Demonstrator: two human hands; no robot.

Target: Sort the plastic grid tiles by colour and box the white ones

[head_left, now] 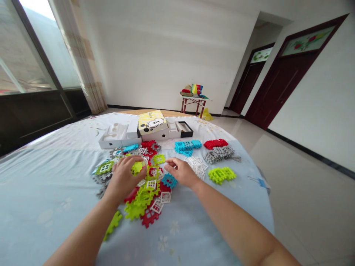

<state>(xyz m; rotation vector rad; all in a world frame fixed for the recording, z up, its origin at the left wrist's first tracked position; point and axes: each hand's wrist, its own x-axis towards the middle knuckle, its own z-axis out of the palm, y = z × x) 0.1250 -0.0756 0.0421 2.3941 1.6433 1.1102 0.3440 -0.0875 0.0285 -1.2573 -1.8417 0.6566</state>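
Observation:
My left hand [126, 175] is over the left part of a mixed pile of toothed plastic building pieces. Its thumb and fingers are curved and apart, and a lime-green piece [137, 168] shows between them; whether they touch it I cannot tell. At the pile's right side is my right hand [181, 171], thumb and fingertips slightly apart with nothing visible between them. Just below it lies a blue window-like piece [169, 180]. Another lime-green piece [159, 159] sits between the hands. White window frames [157, 205] and a red piece [149, 217] lie at the near end.
Sorted groups stand to the right: blue pieces [188, 146], red pieces [215, 143], grey pieces [219, 154], white frames [197, 167] and lime-green pieces [222, 174]. Behind are a yellow-and-white box [152, 123] and an open white box [111, 142]. The round table's edge [267, 207] curves at right.

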